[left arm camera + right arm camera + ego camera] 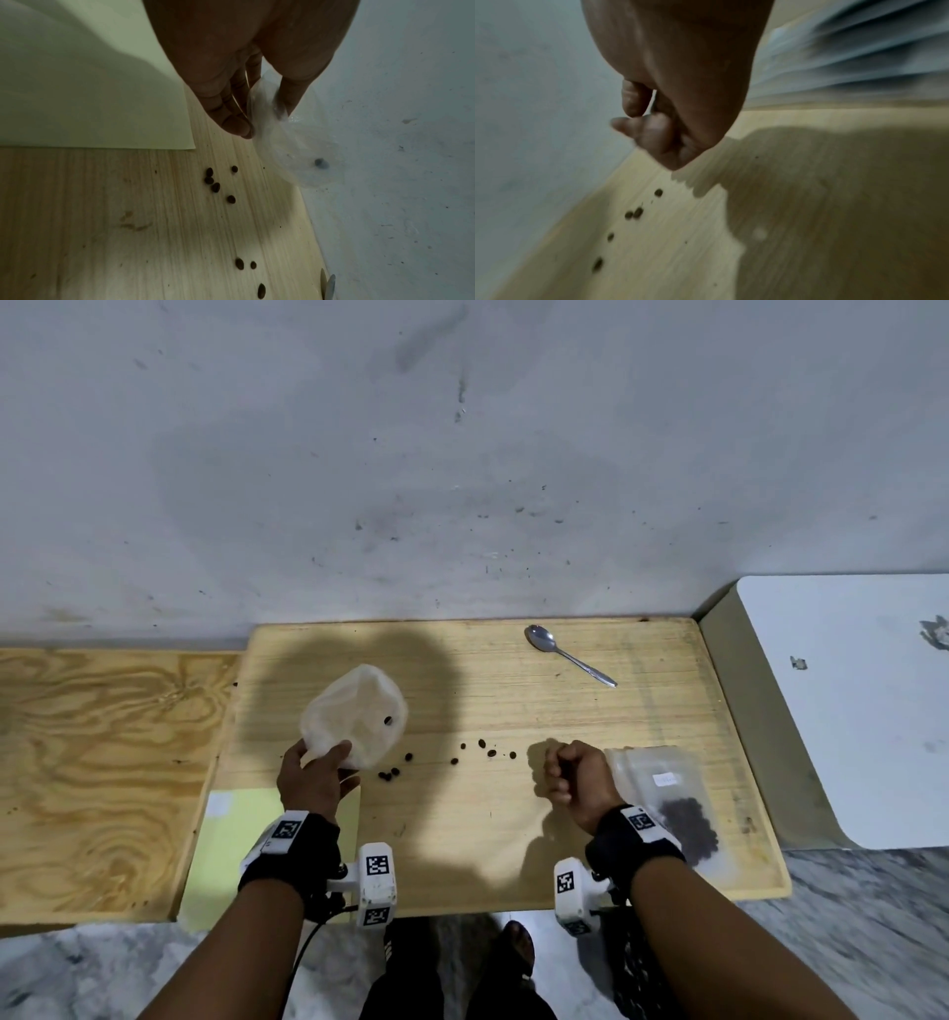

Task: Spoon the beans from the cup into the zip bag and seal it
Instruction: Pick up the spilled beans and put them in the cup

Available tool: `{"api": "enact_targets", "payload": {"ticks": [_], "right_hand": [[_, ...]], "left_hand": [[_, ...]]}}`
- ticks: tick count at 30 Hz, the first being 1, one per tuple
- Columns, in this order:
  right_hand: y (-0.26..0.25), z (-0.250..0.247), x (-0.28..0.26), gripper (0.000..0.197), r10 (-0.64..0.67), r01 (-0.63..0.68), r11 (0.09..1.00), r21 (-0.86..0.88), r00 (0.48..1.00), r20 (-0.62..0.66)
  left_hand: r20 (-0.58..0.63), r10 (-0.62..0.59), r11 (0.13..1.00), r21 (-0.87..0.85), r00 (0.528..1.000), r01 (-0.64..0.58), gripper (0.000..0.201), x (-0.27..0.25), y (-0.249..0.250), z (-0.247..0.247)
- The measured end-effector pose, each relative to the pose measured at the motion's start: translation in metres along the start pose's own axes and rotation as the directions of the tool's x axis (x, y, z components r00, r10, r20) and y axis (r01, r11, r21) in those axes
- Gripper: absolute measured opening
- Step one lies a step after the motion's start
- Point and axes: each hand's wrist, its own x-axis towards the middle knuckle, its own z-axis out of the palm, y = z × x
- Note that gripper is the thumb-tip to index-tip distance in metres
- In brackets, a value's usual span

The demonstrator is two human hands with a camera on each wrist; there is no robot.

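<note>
My left hand [321, 773] grips the rim of a translucent plastic cup [354, 711], tilted on its side just above the wooden table [513, 839]. One dark bean [388, 720] lies inside it. In the left wrist view, thumb and fingers [231, 123] pinch the cup [290, 154]. Several loose beans [482, 749] are scattered on the table between my hands, also seen near the cup [213, 180]. My right hand [565, 773] is a closed fist; nothing shows inside it. The zip bag [662, 793] lies flat right of that fist, with a dark heap of beans [688, 829] in it. The spoon [565, 653] rests at the back.
A pale yellow sheet [231, 855] lies under my left wrist. A plywood board [102, 762] adjoins the table on the left, a white board [847, 711] on the right. A stained grey wall [462, 454] rises behind the table. My feet stand below its front edge.
</note>
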Motion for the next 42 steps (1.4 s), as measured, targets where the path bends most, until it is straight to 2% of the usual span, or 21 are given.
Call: {"api": "enact_targets", "payload": {"ticks": [2,5,7,11,14,17,18,19,20,22,23,24,26,28,30,32,34,35,37,39,42], "right_hand": [[0.002,0.008,0.009,0.023,-0.133,0.103,0.960,-0.259,0.986,-0.104],[0.013,0.017,0.023,0.010,-0.351,0.210,0.763,-0.612,0.929,-0.118],[0.022,0.019,0.032,0.016,-0.413,0.219,0.630,-0.745,0.907,-0.082],[0.035,0.015,0.041,0.020,-0.473,0.244,0.480,-0.842,0.881,-0.014],[0.041,0.014,0.040,0.013,-0.506,0.262,0.444,-0.857,0.862,0.001],[0.040,0.023,0.033,0.013,-0.540,0.279,0.350,-0.894,0.840,0.050],[0.038,0.026,0.031,0.014,-0.535,0.284,0.378,-0.881,0.844,0.042],[0.037,0.028,0.030,0.017,-0.522,0.273,0.453,-0.848,0.853,-0.004],[0.036,0.030,0.030,0.021,-0.491,0.242,0.578,-0.779,0.866,-0.095],[0.032,0.034,0.030,0.028,-0.305,0.166,0.870,-0.465,0.921,-0.241],[0.030,0.035,0.028,0.028,-0.191,0.134,0.959,-0.249,0.956,-0.221],[0.026,0.037,0.024,0.025,-0.102,0.094,0.994,-0.055,0.979,-0.175],[0.020,0.040,0.021,0.015,-0.012,0.022,0.994,0.107,0.995,-0.099],[0.018,0.044,0.020,0.014,-0.012,0.016,0.998,0.055,0.997,-0.080],[0.021,0.047,0.024,0.026,-0.089,0.068,0.989,-0.133,0.983,-0.162],[0.027,0.049,0.030,0.029,-0.257,0.143,0.896,-0.421,0.939,-0.229],[0.035,0.049,0.036,0.005,-0.388,0.178,0.735,-0.654,0.902,-0.190],[0.039,0.049,0.039,0.006,-0.418,0.186,0.667,-0.722,0.895,-0.155],[0.046,0.048,0.043,0.016,-0.442,0.198,0.573,-0.795,0.892,-0.097],[0.048,0.048,0.043,0.016,-0.505,0.242,0.504,-0.829,0.861,-0.055],[0.049,0.048,0.044,0.008,-0.540,0.287,0.464,-0.838,0.842,-0.010]], "left_hand": [[-0.004,-0.002,1.000,0.000,1.000,0.002,0.058,0.003,0.001,-0.002],[-0.007,-0.013,1.000,0.002,1.000,0.013,0.058,0.010,-0.001,-0.006],[-0.002,-0.021,1.000,0.005,1.000,0.021,0.057,0.014,-0.001,-0.009],[0.010,-0.036,0.999,0.005,0.999,0.036,0.056,0.020,0.001,-0.009],[0.008,-0.035,0.999,0.016,0.999,0.035,0.055,0.027,0.005,-0.009],[0.018,-0.032,0.999,0.026,0.999,0.032,0.054,0.034,0.013,-0.009],[0.024,-0.031,0.999,0.029,0.999,0.031,0.054,0.035,0.015,-0.009],[0.030,-0.031,0.999,0.029,0.999,0.030,0.054,0.037,0.017,-0.010],[0.037,-0.030,0.999,0.027,0.999,0.029,0.054,0.039,0.021,-0.010],[0.047,-0.029,0.999,0.026,0.998,0.028,0.053,0.041,0.026,-0.011],[0.049,-0.029,0.999,0.030,0.998,0.028,0.053,0.043,0.028,-0.011],[0.051,-0.029,0.999,0.034,0.998,0.027,0.053,0.044,0.031,-0.011],[0.059,-0.027,0.999,0.041,0.998,0.024,0.053,0.047,0.035,-0.011],[0.063,-0.022,0.999,0.050,0.998,0.019,0.053,0.048,0.037,-0.012],[0.063,-0.023,0.998,0.053,0.998,0.020,0.053,0.050,0.038,-0.013],[0.062,-0.026,0.998,0.052,0.998,0.022,0.053,0.052,0.039,-0.014],[0.060,-0.034,0.999,0.039,0.998,0.031,0.052,0.053,0.039,-0.015],[0.060,-0.037,0.999,0.028,0.997,0.036,0.052,0.053,0.039,-0.016],[0.057,-0.043,0.999,0.011,0.997,0.042,0.053,0.054,0.038,-0.017],[0.052,-0.047,0.999,-0.004,0.998,0.047,0.054,0.056,0.038,-0.019],[0.041,-0.058,0.998,-0.026,0.997,0.059,0.053,0.059,0.038,-0.022]]}}
